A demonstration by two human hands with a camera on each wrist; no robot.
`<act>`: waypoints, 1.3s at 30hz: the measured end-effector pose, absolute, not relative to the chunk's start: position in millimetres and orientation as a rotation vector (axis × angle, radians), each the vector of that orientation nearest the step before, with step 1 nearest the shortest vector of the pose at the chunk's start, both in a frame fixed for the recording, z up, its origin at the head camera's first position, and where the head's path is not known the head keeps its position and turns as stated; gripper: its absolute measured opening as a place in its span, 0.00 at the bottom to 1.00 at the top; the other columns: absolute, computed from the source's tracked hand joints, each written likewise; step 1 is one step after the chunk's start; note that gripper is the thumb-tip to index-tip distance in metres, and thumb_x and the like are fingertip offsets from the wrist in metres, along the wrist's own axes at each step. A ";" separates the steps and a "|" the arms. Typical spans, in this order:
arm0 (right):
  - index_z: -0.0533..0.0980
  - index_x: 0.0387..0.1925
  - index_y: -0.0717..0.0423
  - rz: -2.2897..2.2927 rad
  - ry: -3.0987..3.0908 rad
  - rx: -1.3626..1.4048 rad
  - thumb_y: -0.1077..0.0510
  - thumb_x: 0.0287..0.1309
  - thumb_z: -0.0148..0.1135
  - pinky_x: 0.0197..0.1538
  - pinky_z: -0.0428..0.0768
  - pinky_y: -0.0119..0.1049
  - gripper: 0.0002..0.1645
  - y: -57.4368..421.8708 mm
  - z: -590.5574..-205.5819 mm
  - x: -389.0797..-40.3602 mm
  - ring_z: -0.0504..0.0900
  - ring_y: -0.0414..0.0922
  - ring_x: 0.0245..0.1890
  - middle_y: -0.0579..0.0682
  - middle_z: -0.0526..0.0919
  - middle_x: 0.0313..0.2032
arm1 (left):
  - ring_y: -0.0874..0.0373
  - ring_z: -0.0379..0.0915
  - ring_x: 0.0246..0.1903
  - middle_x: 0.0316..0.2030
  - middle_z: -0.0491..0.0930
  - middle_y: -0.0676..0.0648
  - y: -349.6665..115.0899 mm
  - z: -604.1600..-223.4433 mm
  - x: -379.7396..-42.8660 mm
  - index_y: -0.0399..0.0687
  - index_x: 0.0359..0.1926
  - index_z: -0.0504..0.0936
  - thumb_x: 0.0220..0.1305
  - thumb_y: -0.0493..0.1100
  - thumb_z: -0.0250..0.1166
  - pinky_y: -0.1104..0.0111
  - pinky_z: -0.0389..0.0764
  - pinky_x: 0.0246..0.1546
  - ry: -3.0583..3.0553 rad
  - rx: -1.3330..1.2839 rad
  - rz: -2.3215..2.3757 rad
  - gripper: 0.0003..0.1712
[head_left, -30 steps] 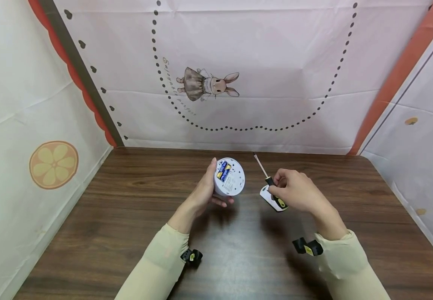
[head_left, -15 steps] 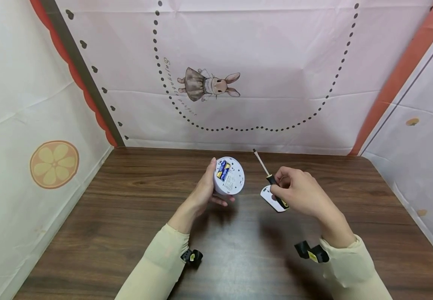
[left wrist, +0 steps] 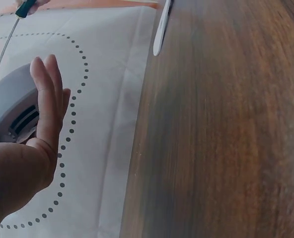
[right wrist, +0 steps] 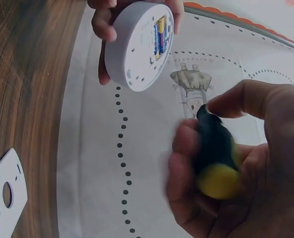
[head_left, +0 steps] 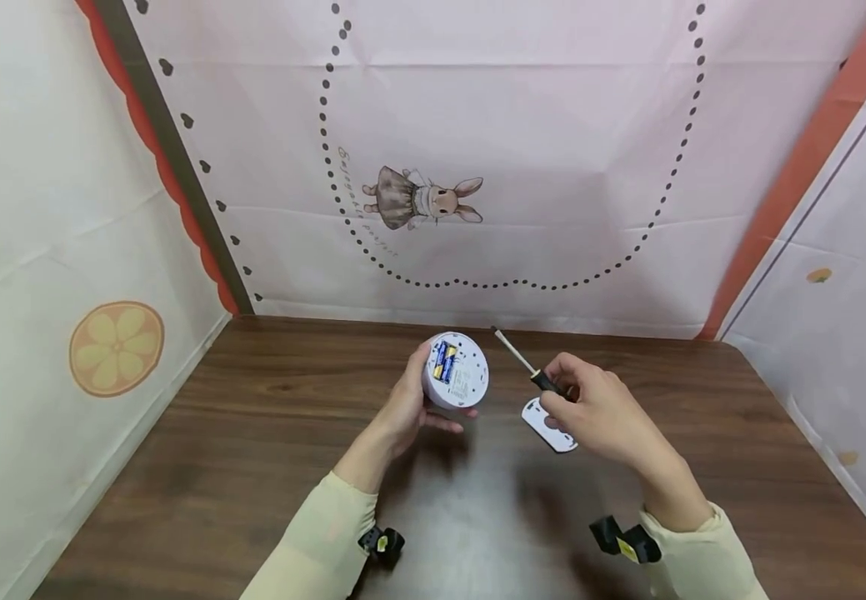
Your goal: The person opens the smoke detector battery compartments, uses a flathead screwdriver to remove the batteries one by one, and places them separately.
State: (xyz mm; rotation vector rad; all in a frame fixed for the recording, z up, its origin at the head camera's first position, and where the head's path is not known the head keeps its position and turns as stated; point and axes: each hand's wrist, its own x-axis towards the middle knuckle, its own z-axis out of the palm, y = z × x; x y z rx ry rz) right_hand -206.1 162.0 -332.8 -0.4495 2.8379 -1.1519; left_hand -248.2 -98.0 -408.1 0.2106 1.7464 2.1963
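My left hand (head_left: 402,410) grips a round white smoke alarm (head_left: 468,375) by its rim, above the table. Its underside faces up and towards me, with blue-and-yellow batteries (head_left: 444,363) sitting in an uncovered bay. In the right wrist view the alarm (right wrist: 137,54) shows small slots around its flat face. My right hand (head_left: 592,407) holds a screwdriver (head_left: 543,382) by its black-and-yellow handle; the shaft points up and left, its tip apart from the alarm. Below that hand a white mounting plate (head_left: 536,417) with a central hole lies on the table.
A dark wood-grain table (head_left: 252,467) spreads under both hands. Behind it rises a pale printed cloth (head_left: 553,150) with a rabbit drawing, and cloth walls stand at the left and right. A small black device (head_left: 383,543) is strapped to each wrist.
The head view has tilted up slightly, so everything sits lower in it. The screwdriver has lifted off the plate area and swung a little left towards the alarm. My left hand keeps its grip.
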 end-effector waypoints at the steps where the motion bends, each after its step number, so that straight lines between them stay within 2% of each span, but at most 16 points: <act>1: 0.76 0.44 0.52 -1.170 2.825 -0.451 0.61 0.65 0.57 0.27 0.78 0.34 0.07 162.1 -334.1 -204.6 0.82 0.43 0.27 0.46 0.85 0.31 | 0.44 0.90 0.37 0.44 0.89 0.41 -98.0 -408.8 -246.9 0.59 0.72 0.67 0.76 0.75 0.34 0.55 0.92 0.33 1.719 0.209 2.216 0.40; 6: 0.72 0.46 0.53 -1.195 2.773 -0.445 0.62 0.67 0.55 0.25 0.78 0.35 0.07 164.8 -337.2 -197.8 0.83 0.43 0.28 0.47 0.86 0.35 | 0.37 0.88 0.45 0.58 0.81 0.37 -97.2 -409.5 -243.0 0.73 0.75 0.59 0.79 0.68 0.35 0.43 0.89 0.43 1.579 0.218 2.306 0.29; 14: 0.80 0.44 0.48 -1.168 2.841 -0.530 0.53 0.73 0.61 0.28 0.81 0.33 0.05 163.3 -331.6 -198.9 0.84 0.42 0.30 0.43 0.84 0.29 | 0.35 0.87 0.47 0.65 0.72 0.36 -98.6 -401.6 -248.7 0.75 0.72 0.58 0.79 0.68 0.42 0.45 0.90 0.44 1.570 0.223 2.375 0.26; 18: 0.80 0.41 0.43 -1.126 2.863 -0.576 0.50 0.73 0.62 0.27 0.77 0.32 0.04 162.1 -329.6 -200.0 0.78 0.40 0.26 0.42 0.81 0.26 | 0.36 0.86 0.48 0.69 0.67 0.37 -99.7 -398.7 -250.4 0.71 0.75 0.56 0.80 0.64 0.43 0.45 0.89 0.48 1.562 0.232 2.395 0.27; 23: 0.79 0.41 0.41 -1.125 2.865 -0.654 0.43 0.75 0.59 0.28 0.77 0.32 0.09 159.2 -329.9 -201.2 0.77 0.39 0.26 0.41 0.80 0.27 | 0.45 0.83 0.50 0.70 0.63 0.39 -101.3 -395.6 -251.5 0.65 0.78 0.53 0.81 0.59 0.42 0.44 0.87 0.52 1.552 0.272 2.427 0.30; 30: 0.79 0.44 0.41 -1.047 2.884 -0.713 0.43 0.74 0.59 0.29 0.77 0.32 0.10 159.3 -330.1 -202.6 0.77 0.38 0.25 0.39 0.81 0.27 | 0.48 0.80 0.53 0.71 0.62 0.38 -99.4 -394.3 -252.8 0.69 0.80 0.54 0.80 0.59 0.40 0.43 0.85 0.56 1.574 0.350 2.391 0.31; 33: 0.79 0.45 0.42 -1.027 2.896 -0.708 0.45 0.74 0.61 0.28 0.76 0.32 0.08 161.2 -330.0 -203.2 0.76 0.38 0.24 0.38 0.80 0.26 | 0.50 0.81 0.51 0.69 0.64 0.40 -96.4 -397.4 -253.8 0.70 0.79 0.55 0.80 0.60 0.40 0.47 0.87 0.54 1.602 0.340 2.371 0.30; 36: 0.79 0.46 0.43 -1.022 2.897 -0.705 0.45 0.74 0.61 0.28 0.75 0.32 0.09 162.2 -331.6 -203.1 0.75 0.37 0.22 0.38 0.79 0.24 | 0.52 0.83 0.47 0.65 0.67 0.39 -94.4 -401.5 -252.9 0.65 0.76 0.56 0.80 0.60 0.42 0.48 0.88 0.52 1.627 0.286 2.370 0.29; 39: 0.79 0.46 0.43 -1.030 2.887 -0.701 0.44 0.73 0.61 0.27 0.75 0.31 0.10 161.3 -335.1 -202.6 0.75 0.36 0.21 0.37 0.79 0.24 | 0.54 0.85 0.43 0.61 0.71 0.39 -95.7 -406.5 -249.3 0.59 0.71 0.57 0.78 0.53 0.49 0.45 0.88 0.51 1.649 0.218 2.369 0.25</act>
